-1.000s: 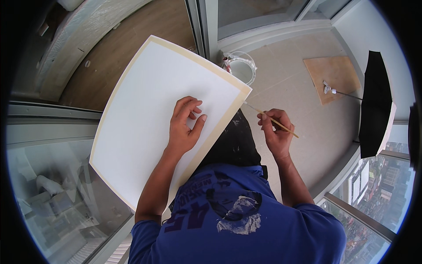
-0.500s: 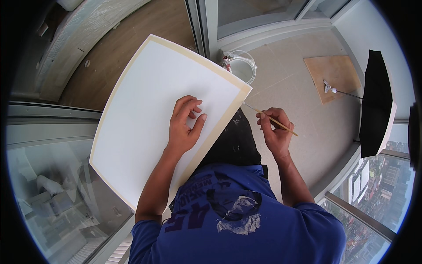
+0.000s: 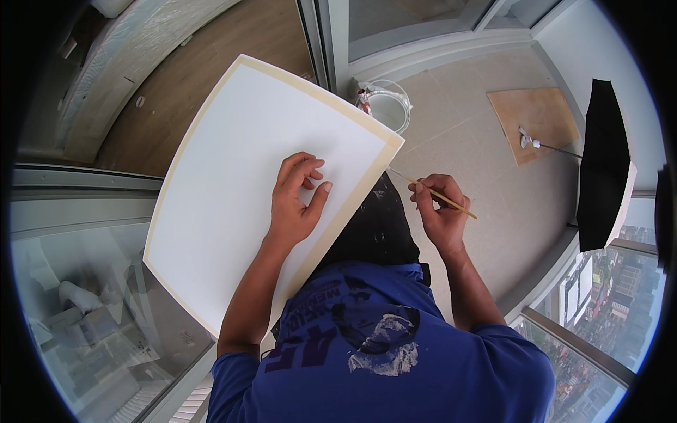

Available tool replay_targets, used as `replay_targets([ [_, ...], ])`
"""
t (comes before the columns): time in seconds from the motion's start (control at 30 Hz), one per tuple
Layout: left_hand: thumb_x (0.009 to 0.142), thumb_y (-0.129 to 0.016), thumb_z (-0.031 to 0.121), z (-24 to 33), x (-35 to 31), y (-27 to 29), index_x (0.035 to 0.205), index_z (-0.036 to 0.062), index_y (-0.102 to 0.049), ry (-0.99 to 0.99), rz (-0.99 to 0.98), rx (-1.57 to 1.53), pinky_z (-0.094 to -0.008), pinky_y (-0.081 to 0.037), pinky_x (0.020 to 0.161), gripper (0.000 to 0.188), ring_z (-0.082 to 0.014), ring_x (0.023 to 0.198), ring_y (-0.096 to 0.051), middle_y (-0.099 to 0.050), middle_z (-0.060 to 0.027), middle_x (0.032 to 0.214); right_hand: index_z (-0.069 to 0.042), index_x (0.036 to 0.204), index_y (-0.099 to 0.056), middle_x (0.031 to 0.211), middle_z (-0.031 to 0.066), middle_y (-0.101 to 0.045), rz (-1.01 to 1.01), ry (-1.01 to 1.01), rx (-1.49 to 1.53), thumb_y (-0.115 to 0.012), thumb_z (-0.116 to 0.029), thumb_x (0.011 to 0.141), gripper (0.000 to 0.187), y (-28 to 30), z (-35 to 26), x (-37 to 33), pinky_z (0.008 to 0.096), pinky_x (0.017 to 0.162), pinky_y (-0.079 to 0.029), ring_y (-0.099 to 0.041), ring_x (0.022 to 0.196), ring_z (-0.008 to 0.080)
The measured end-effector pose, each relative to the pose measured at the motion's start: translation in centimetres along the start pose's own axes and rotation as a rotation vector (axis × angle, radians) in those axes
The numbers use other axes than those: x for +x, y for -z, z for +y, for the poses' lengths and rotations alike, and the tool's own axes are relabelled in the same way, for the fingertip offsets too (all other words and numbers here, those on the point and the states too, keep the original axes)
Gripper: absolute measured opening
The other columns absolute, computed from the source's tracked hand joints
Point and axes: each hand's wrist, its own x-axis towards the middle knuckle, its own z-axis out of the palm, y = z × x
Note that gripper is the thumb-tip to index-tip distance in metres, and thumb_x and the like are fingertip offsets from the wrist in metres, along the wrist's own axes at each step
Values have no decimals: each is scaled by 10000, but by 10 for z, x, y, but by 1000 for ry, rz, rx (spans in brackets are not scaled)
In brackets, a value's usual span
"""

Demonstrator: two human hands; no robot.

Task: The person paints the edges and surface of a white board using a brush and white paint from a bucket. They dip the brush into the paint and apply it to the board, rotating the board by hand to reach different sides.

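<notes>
A large white board [image 3: 226, 162] with beige tape along its edges fills the middle left, tilted in front of me. Over its face is my left hand [image 3: 300, 197], fingers loosely bent and thumb apart, holding nothing. Whether its palm touches the surface I cannot tell. Off the board's right side, my right hand [image 3: 443, 211] pinches a thin paintbrush [image 3: 460, 206] with a wooden handle. The brush's tip points up and left, at the board's right edge near the corner; whether it touches is too small to tell.
A white bucket [image 3: 390, 113] with a wire handle stands on the tiled floor beyond the board's corner. Brown cardboard [image 3: 529, 116] lies farther right, under a small white tool on a rod. Right of it rises a black panel [image 3: 603, 169]. Glass doors [image 3: 77, 282] flank the left.
The brush tip has slid slightly down and left along the board's edge, with my right hand shifting a little. My left hand and the board look the same.
</notes>
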Motion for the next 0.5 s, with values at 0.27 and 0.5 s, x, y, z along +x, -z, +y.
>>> replay_targets([
  [0.27,935,-765,-10,0,-1,0,1301,28,-695,10,4,-1,-336,-568,785,375,-203,970,-699,-628,-154,1350,18,1047,-679,952,108,-799,-24,6,-39,-713,6,995,63,4,4,1,292,767,-632,-798,919,164],
  [0.5,942,-748,-26,1,-1,0,1309,19,-689,11,-6,-5,-321,-564,806,375,-181,989,-686,-619,-157,1370,11,1061,-680,950,107,-807,17,-18,-6,-717,-17,1005,72,3,3,4,282,749,-612,-794,913,157],
])
